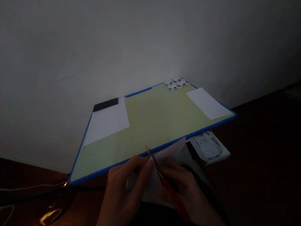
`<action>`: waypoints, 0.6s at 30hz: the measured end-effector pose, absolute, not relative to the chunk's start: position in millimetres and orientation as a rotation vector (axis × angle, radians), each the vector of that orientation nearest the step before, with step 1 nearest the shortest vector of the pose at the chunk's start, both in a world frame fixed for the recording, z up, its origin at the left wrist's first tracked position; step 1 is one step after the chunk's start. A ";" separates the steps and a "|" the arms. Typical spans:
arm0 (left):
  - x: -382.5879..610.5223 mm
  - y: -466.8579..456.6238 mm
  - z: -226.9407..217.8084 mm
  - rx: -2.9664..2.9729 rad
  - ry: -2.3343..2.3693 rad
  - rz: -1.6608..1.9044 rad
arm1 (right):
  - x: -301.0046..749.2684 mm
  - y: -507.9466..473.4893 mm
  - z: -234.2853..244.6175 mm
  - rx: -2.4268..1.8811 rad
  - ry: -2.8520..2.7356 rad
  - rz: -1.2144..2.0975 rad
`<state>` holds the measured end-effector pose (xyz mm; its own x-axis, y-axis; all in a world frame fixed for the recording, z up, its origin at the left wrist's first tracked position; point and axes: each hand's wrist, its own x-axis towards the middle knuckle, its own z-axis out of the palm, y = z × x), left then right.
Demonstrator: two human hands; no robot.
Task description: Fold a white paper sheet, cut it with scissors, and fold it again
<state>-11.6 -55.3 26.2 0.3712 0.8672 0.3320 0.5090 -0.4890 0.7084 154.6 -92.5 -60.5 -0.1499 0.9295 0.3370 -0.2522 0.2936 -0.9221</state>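
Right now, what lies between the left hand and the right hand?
In the head view, a white paper piece lies between the left hand and the right hand, with the red-handled scissors crossing it.

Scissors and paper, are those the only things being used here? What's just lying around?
In use: red-handled metal scissors in the right hand; white paper sheet held by the left hand.
Lying about: green blue-edged mat, two white sheets on it, small white paper cutouts, black flat block, pale packet, white cables.
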 end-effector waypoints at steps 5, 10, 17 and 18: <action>-10.8 -53.9 25.4 2.126 1.184 0.964 | 153.6 -92.7 -61.9 -0.724 -1.300 1.194; -11.0 -54.2 25.6 2.114 1.180 0.946 | 152.5 -94.7 -62.0 -0.726 -1.292 1.168; -9.0 -49.5 26.4 2.071 1.194 0.956 | 149.5 -89.5 -53.8 -0.764 -1.272 1.178; -9.2 -48.6 26.4 2.064 1.202 0.963 | 149.3 -88.0 -52.0 -0.763 -1.272 1.180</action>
